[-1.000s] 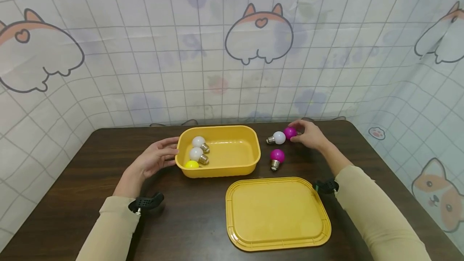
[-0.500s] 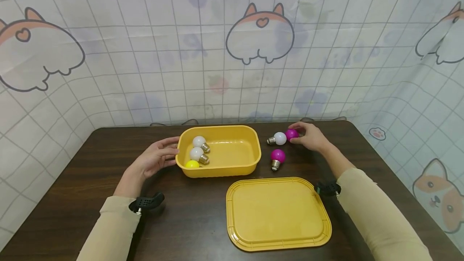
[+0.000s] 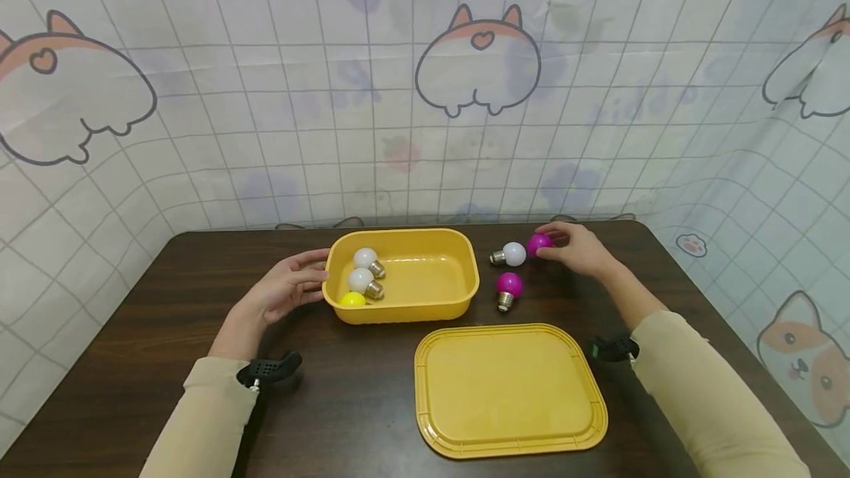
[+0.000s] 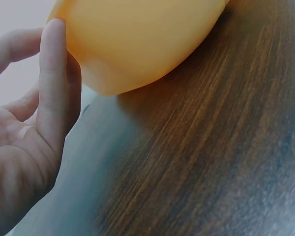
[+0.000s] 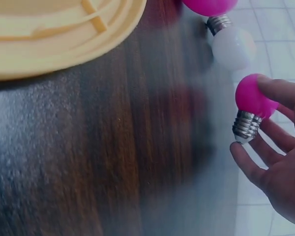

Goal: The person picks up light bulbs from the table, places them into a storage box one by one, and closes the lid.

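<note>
R hand (image 3: 576, 249) pinches magenta bulb (image 3: 538, 244) by globe (image 5: 248, 97), R of white bulb (image 3: 514, 254) (can't tell if off table (image 3: 352, 397)), L hand (image 3: 287, 288), fingers loose, touches tub (image 3: 401, 313); bulb's prob. light, stiff, slick, maybe fragile, so grip globe gently.

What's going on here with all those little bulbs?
A person's right hand holds a round magenta light bulb with a silvery metal screw base. Their left hand rests against one end of a yellow plastic box with rounded corners. Inside the box lie two round white bulbs and a yellow bulb. Out on the dark brown table lie another magenta bulb, a third white bulb and a flat yellow lid.
</note>
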The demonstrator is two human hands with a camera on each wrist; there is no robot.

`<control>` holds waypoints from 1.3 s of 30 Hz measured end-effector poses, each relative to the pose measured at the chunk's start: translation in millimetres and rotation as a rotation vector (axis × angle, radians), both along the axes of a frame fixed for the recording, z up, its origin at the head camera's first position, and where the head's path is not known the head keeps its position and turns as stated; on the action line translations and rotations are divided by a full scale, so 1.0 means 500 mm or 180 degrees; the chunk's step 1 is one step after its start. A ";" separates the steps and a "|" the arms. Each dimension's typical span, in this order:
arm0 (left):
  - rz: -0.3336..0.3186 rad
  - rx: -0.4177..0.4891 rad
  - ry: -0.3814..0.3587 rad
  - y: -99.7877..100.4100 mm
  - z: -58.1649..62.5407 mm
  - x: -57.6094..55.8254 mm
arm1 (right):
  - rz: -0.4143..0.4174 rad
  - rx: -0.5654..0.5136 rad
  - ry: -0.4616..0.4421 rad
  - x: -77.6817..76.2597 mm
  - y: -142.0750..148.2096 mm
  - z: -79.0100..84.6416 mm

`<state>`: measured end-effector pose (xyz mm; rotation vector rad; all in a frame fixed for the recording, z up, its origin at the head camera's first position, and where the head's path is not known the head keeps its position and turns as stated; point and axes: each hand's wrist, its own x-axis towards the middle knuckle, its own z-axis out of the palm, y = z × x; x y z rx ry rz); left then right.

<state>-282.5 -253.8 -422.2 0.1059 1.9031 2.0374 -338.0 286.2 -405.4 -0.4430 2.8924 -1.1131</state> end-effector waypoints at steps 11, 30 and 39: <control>0.0000 -0.0051 0.0013 0.001 0.005 0.002 | 0.0030 -0.0003 -0.0062 0.013 -0.006 0.043; -0.0047 -0.0033 0.0049 0.005 -0.002 0.001 | 0.0387 -0.0369 -0.0007 0.032 -0.089 0.105; -0.0033 -0.0035 0.0045 0.000 0.000 0.002 | 0.0599 -0.0305 0.0043 0.033 -0.151 0.125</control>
